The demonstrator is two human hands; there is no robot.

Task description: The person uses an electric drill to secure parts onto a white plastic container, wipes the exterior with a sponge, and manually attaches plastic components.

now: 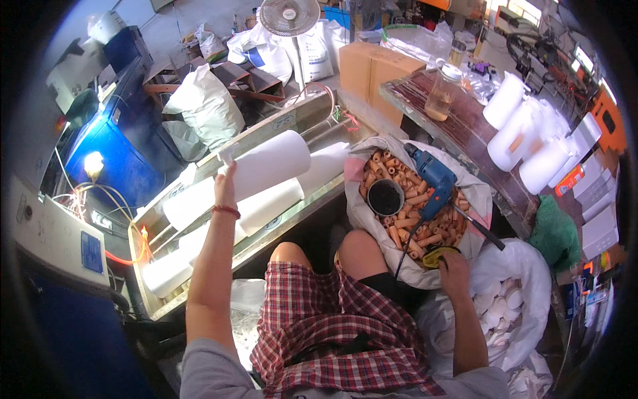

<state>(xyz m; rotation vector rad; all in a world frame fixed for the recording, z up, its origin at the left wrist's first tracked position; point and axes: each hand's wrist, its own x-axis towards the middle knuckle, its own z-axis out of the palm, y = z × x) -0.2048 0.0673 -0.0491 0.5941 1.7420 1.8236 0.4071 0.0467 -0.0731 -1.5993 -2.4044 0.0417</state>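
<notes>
My left hand [224,188] is raised over a long trough, its fingers closed at the narrow neck end of a white plastic cylinder [274,159]. That cylinder lies tilted, its wide rounded end pointing away to the right. Several similar white cylinders [271,205] rest in the trough below it. My right hand [454,274] is closed on a yellow and black object [438,257] at the near rim of an open sack [359,219]; its kind is partly hidden by the fingers. Orange-brown short tubes [415,199] fill the sack, with a blue power drill [432,176] and a dark round cup [385,197] on top.
A wooden-framed trough [256,243] spans the left. Beside my right arm stands a clear bag of white discs [498,309]. A bench [415,100] holds a jar of liquid [442,93] and more white cylinders [508,139]. A fan [290,16] and cardboard box [372,70] stand behind.
</notes>
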